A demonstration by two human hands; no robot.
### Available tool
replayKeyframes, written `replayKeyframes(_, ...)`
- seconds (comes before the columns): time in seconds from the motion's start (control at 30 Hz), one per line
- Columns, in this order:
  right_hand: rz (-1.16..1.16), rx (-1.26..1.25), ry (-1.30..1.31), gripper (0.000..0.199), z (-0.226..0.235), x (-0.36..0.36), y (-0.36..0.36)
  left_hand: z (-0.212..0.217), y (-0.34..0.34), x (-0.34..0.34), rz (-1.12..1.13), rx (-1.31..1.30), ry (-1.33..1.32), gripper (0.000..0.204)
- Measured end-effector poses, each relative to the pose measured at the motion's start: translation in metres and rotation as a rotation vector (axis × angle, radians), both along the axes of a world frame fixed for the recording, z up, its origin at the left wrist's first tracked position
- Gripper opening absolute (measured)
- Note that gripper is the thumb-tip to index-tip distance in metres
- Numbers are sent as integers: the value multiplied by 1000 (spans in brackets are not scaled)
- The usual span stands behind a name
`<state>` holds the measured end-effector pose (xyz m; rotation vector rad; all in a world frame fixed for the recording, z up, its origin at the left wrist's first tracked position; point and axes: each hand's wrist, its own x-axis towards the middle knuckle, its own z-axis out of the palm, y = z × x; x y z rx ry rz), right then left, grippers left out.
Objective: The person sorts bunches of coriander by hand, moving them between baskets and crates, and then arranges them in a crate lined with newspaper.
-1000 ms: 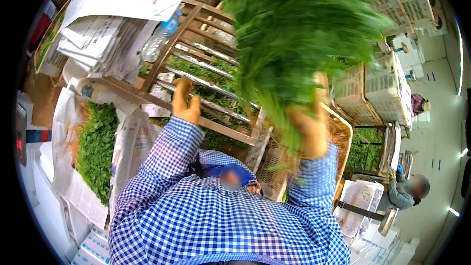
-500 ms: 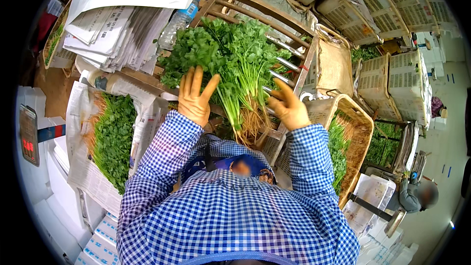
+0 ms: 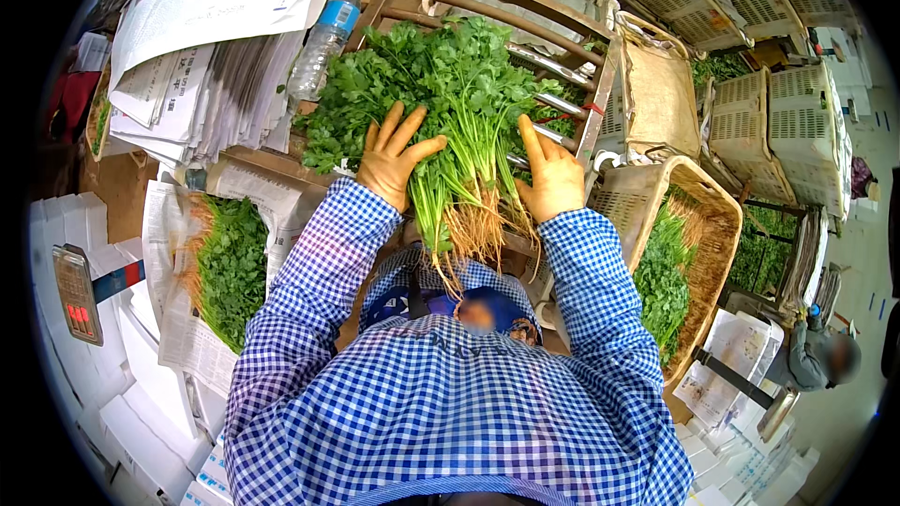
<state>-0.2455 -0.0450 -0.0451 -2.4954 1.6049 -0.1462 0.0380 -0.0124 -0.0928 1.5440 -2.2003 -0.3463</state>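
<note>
Flanking the rooted greens [image 3: 466, 122], left hand [image 3: 392, 161] and right hand [image 3: 553, 180] both splayed wide, neither clasping anything.

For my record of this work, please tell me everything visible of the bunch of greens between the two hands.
The bunch of greens has lobed green leaves, slim paler stems and stringy tan roots. It lies fanned on the slatted rack, leaves at the far end, roots at the near end. The spread left hand lies over its left side; the open right hand is beside the stems, contact unclear.
</note>
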Motion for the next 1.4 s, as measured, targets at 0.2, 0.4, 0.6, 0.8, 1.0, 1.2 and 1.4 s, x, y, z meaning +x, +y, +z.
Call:
replayKeyframes(0.2,75,180,131,84,1,71,-27,4,-11,-9,-62,84,147,81)
replayKeyframes(0.4,158,123,-95,60,31,66,-36,-5,-32,8,-70,292,509,87)
replayKeyframes(0.6,108,586,-447,60,171,37,-9,162,-16,9,-335,672,890,85)
replayKeyframes(0.8,-488,696,-410,79,41,27,-11,72,-26,18,123,956,278,118)
replayKeyframes(1.0,-594,668,-828,65,52,5,21,60,-9,38,323,953,310,97)
replayKeyframes(1.2,-346,148,-635,67,80,39,15,75,-26,23,196,1097,364,79)
replayKeyframes(1.4,-291,371,-266,79,24,66,-33,62,-38,23,91,1114,369,78)
